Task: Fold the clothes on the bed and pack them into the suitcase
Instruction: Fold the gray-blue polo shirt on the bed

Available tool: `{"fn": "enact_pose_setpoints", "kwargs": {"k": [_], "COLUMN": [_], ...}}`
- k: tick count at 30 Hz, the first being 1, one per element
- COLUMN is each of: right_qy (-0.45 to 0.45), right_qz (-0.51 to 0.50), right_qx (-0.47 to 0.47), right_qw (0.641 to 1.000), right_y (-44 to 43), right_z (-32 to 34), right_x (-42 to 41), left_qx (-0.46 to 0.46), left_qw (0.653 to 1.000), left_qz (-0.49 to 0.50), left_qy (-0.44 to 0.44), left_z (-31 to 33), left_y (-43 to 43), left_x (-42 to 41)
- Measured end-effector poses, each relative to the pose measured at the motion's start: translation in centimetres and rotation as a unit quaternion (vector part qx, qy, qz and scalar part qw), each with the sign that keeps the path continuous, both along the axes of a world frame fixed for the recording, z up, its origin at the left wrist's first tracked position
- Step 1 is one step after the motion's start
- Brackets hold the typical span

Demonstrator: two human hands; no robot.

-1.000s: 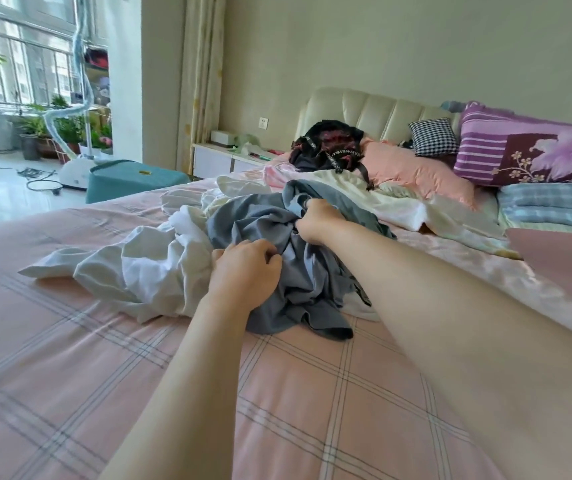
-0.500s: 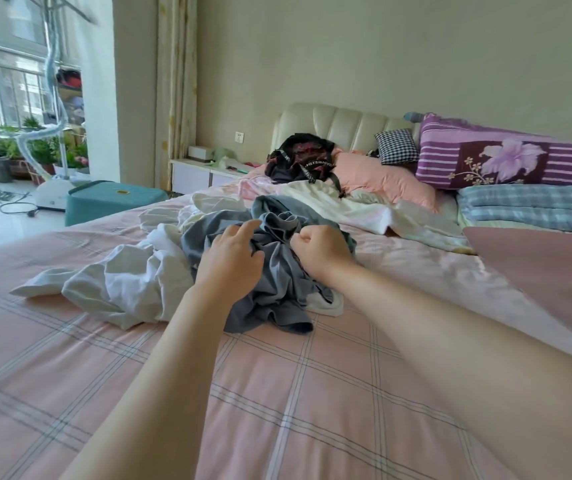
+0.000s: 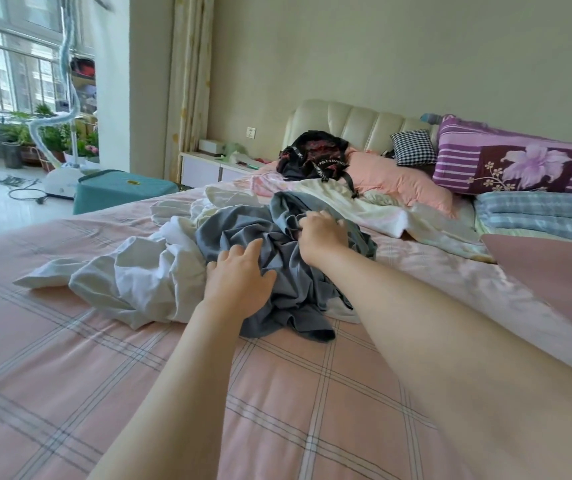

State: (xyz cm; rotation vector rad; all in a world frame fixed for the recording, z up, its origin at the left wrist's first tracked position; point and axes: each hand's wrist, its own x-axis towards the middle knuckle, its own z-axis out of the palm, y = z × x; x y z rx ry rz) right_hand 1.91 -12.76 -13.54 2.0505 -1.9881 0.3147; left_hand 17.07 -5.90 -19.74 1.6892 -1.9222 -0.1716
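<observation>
A crumpled grey garment [image 3: 288,289] lies in a heap on the pink checked bed [image 3: 208,393]. To its left lies a rumpled white garment [image 3: 132,275]; more pale clothes [image 3: 357,202] spread behind it, and a black garment [image 3: 315,159] sits by the headboard. My left hand [image 3: 239,278] rests on the grey garment's near left part with fingers spread. My right hand [image 3: 322,233] grips a fold at the heap's top, fingers curled into the cloth. A teal suitcase [image 3: 121,188] stands closed on the floor beyond the bed's left side.
Pillows and folded quilts [image 3: 526,168] are stacked at the right by the headboard. A white nightstand [image 3: 215,168] stands left of the headboard. A garment steamer [image 3: 59,181] and potted plants [image 3: 45,136] stand by the window at the left. A pink blanket [image 3: 561,271] lies at the right edge.
My left hand has opened from a fist and now lies spread on the grey garment. My right hand moved to the heap's top and keeps its hold.
</observation>
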Motion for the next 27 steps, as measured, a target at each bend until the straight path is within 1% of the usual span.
{"fn": "enact_pose_setpoints", "kwargs": {"k": [1,3,5,8,11,13,14,16,18,19,20,22,23,25,27], "right_qy": [-0.035,-0.148,-0.278,-0.375,-0.424,-0.404,-0.386,-0.346,-0.293,-0.269,-0.255,-0.239,-0.221,-0.163,-0.107], "right_qz": [0.014,0.050,0.085,0.110,0.155,0.170,0.171,0.158,0.125,0.106,0.089,0.053,0.031,-0.031,-0.094], "right_qx": [-0.018,-0.025,-0.024,-0.018,0.007,0.017,0.023,0.034,0.046,0.050,0.056,0.085,0.107,0.141,0.153], "right_qw": [0.999,0.987,0.956,0.920,0.892,0.898,0.906,0.924,0.947,0.956,0.961,0.966,0.969,0.976,0.978], "right_y": [0.0,0.7,2.6,6.7,11.7,15.4,17.1,20.5,23.8,25.5,27.2,30.6,32.1,34.9,36.7], "right_z": [-0.3,-0.9,-0.8,-0.2,0.6,0.8,0.7,0.4,-0.3,-0.5,-0.7,-0.9,-1.0,-1.3,-1.9], "right_x": [-0.1,-0.4,-1.3,-3.0,-5.0,-6.9,-8.0,-10.6,-13.6,-15.2,-16.7,-19.5,-20.6,-22.8,-24.2], "left_qx": [-0.011,-0.037,-0.058,-0.078,-0.112,-0.143,-0.152,-0.147,-0.103,-0.078,-0.062,-0.065,-0.052,-0.010,0.002], "left_qw": [1.000,0.999,0.998,0.996,0.989,0.981,0.978,0.979,0.984,0.983,0.981,0.969,0.963,0.956,0.949], "left_qz": [0.000,-0.001,-0.005,-0.044,-0.092,-0.099,-0.103,-0.128,-0.146,-0.163,-0.184,-0.218,-0.234,-0.261,-0.278], "left_qy": [0.005,0.019,0.024,0.017,-0.031,-0.085,-0.095,-0.054,0.015,0.024,0.000,-0.098,-0.124,-0.137,-0.149], "left_z": [0.0,0.2,0.7,2.1,3.2,3.3,3.1,2.9,3.6,4.1,4.4,4.7,4.5,4.1,3.4], "left_y": [0.0,0.2,0.5,1.2,3.0,4.9,5.6,7.0,8.5,9.3,10.1,12.0,13.0,14.9,16.5], "left_x": [-0.4,-1.1,-1.6,-2.6,-4.3,-5.5,-6.0,-6.9,-7.8,-8.5,-9.3,-10.9,-11.7,-13.2,-14.3]}}
